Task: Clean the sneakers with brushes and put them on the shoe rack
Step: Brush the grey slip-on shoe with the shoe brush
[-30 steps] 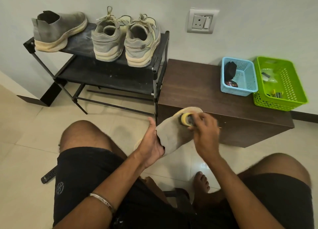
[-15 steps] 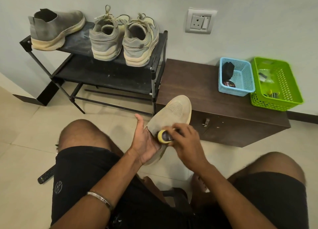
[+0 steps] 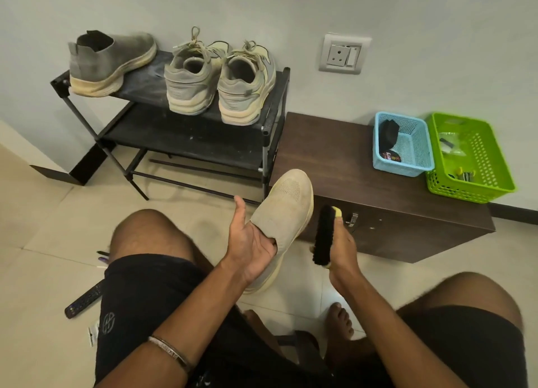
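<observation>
A seated person holds a beige slip-on sneaker (image 3: pixel 283 213) in the air between the knees, in front of the dark wooden counter (image 3: pixel 334 151). The left hand (image 3: pixel 251 237) has its fingers tucked into the shoe's opening and its thumb raised clear, so this grip carries the shoe from the heel end. The sneaker's long axis runs from that hand up and away, toe pointing toward the counter and the black shoe rack (image 3: pixel 273 102).

The right hand (image 3: pixel 342 248) is closed round a black-bristled brush (image 3: pixel 323 236) with a yellow back, held upright just beside the shoe's right flank but apart from it, bristles turned toward the sneaker. The brush lies almost parallel to the shoe, so the next stroke likely needs only a short sideways move to the left to meet the upper.

On the rack's top shelf stand a grey slip-on (image 3: pixel 112 62) and a laced pair (image 3: pixel 218 84). By that count, this sneaker looks to be the last one left to clean and shelve.
</observation>
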